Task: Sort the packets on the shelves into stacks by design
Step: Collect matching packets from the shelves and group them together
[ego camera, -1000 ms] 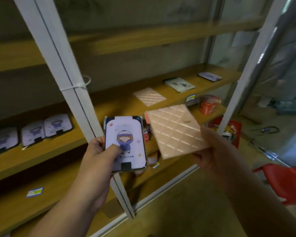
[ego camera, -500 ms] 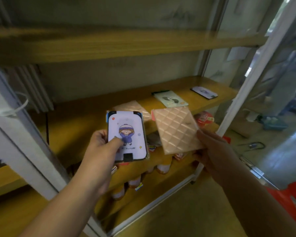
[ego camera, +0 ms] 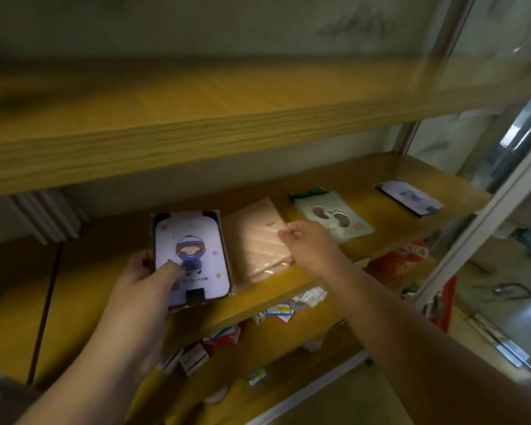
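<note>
pink quilted packet pinched by right hand; left hand grips cartoon packet.

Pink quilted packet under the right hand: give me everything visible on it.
The pink quilted packet is flat, squarish and pale peach-pink, with raised diagonal lines under a glossy, plastic-looking wrap. It lies on the middle shelf, seemingly atop a matching packet whose edge shows near the front. The right hand pinches its right edge. The cartoon packet in the left hand hides its left side; the footprint packet lies beside it, apart.
</note>
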A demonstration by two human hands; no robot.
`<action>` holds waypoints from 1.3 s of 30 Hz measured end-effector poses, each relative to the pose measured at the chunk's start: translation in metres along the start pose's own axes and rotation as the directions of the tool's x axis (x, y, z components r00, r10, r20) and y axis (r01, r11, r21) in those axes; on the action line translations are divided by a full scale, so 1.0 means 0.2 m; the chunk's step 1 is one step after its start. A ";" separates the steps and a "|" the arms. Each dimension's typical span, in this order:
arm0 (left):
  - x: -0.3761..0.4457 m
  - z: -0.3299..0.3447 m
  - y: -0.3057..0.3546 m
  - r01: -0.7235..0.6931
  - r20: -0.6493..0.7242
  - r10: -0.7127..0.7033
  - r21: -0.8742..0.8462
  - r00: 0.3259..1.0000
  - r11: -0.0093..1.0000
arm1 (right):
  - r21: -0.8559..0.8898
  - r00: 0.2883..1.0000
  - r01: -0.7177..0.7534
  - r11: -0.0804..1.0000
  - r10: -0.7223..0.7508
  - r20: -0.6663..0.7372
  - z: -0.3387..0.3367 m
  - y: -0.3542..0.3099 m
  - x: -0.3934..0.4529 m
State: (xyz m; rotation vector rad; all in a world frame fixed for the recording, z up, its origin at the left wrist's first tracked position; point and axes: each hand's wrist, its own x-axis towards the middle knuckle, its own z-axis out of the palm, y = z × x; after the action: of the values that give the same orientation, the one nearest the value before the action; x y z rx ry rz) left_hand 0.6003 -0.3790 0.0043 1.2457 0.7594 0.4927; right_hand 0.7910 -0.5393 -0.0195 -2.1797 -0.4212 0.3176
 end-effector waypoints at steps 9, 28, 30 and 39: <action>0.03 0.35 0.02 -0.063 -0.126 0.056 -0.056 0.990 0.996 | -0.334 0.941 0.314 0.889 -0.337 -0.012 -0.24 0.15 0.07; 0.15 2.20 -0.32 0.025 0.068 -0.038 0.188 0.997 0.982 | -0.518 0.917 0.312 0.796 -0.395 -0.055 -1.66 1.07 0.43; 0.17 2.32 -0.33 -0.003 0.081 -0.017 0.232 0.997 0.973 | -0.510 0.921 0.316 0.800 -0.388 -0.040 -1.69 1.12 0.43; 0.22 2.49 -0.38 -0.062 0.067 0.020 0.725 0.998 0.686 | -0.465 0.929 0.340 0.817 -0.368 0.033 -1.75 1.25 0.48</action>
State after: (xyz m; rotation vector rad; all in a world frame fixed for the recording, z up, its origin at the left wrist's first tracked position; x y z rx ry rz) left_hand 0.9951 -0.6955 -0.0150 2.0224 0.9224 0.1728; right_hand 1.0544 -0.8912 -0.0211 -2.4984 -0.9380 -0.0684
